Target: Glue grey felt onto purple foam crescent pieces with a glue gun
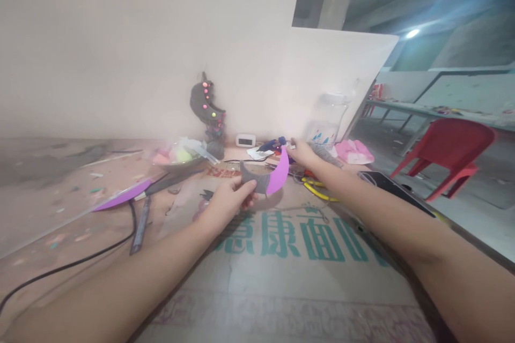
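Holding a curved crescent piece [266,177] up over the desk [281,273], the left hand [229,199] has its grip closed on the grey end, thumb on top and fingers under. The other end of the piece is purple and points up toward the right hand [302,154].

The piece looks thin and flat, like foam or card. It is probably very light and a bit bendy, so a soft pinch should be enough. It does not look slippery. The pointed purple tip could fold or crease if squeezed, so the wide grey end is the safer place to hold.

The right hand is stretched out far back on the desk, by the glue gun [272,145] and the small bits lying there. I cannot tell if its grip is closed on anything.

Counting: one crescent piece in the hand, and one more purple curved piece [123,196] lying flat on the desk to the left. One dark curved model with bright dots [208,110] stands by the wall. One red chair [448,153] is off to the right. Yellow-handled pliers [317,187]: one pair.
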Available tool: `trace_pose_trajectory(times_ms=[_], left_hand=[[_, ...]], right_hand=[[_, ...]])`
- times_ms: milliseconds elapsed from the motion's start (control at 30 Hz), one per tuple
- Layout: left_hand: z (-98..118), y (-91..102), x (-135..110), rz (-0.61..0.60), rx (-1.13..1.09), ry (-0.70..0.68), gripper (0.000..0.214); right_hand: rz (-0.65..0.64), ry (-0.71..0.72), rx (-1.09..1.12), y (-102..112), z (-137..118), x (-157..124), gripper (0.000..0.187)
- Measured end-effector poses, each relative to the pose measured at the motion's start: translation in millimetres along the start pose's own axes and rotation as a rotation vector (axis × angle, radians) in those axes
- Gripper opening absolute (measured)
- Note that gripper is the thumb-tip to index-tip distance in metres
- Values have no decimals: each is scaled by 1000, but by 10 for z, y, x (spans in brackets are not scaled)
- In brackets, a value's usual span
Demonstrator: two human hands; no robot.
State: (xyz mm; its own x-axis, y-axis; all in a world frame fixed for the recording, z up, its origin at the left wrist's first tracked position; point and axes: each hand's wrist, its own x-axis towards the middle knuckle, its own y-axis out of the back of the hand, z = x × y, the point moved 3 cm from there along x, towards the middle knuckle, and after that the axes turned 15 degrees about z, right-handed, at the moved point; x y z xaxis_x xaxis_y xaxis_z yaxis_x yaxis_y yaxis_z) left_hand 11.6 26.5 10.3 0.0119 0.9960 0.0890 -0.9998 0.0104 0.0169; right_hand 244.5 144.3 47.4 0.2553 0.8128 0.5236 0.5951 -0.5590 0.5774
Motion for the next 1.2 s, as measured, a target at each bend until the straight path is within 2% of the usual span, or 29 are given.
trace_pose_trajectory(times_ms=[67,133,267,333,433,567,700,800,867,967,1100,1200], left_hand=[[2,0,4,-1,-25,11,32],[4,3,6,12,-56,30,31],[12,14,-4,49,-84,63,27],[15,10,-12,37,-91,74,24],[19,5,-19,23,-101,83,21],[20,10,-14,36,-93,67,23],[-3,-2,3,5,-62,36,24],[-27,-20,12,-47,-17,-32,25],[-40,-26,11,-76,33,-87,27],[-48,-21,1,-81,103,-126,27],[-38,-29,-15,-117,120,-103,19],[-32,-30,-16,-102,142,-88,22]], right_hand=[[6,36,21,172,-46,-134,40],[-47,79,61,318,-110,-358,43],[-289,161,124,445,-262,-945,55],[-390,310,116,443,-370,-1217,44],[-400,542,56,424,-532,-1485,34],[-414,685,-28,379,-712,-1588,15],[-452,789,-176,353,-841,-1577,18],[-348,908,-243,426,-917,-1552,25],[-261,910,-244,509,-938,-1505,29],[-201,790,-196,608,-903,-1394,27],[-230,627,-89,598,-804,-1296,25],[-244,566,-53,558,-764,-1301,26]])
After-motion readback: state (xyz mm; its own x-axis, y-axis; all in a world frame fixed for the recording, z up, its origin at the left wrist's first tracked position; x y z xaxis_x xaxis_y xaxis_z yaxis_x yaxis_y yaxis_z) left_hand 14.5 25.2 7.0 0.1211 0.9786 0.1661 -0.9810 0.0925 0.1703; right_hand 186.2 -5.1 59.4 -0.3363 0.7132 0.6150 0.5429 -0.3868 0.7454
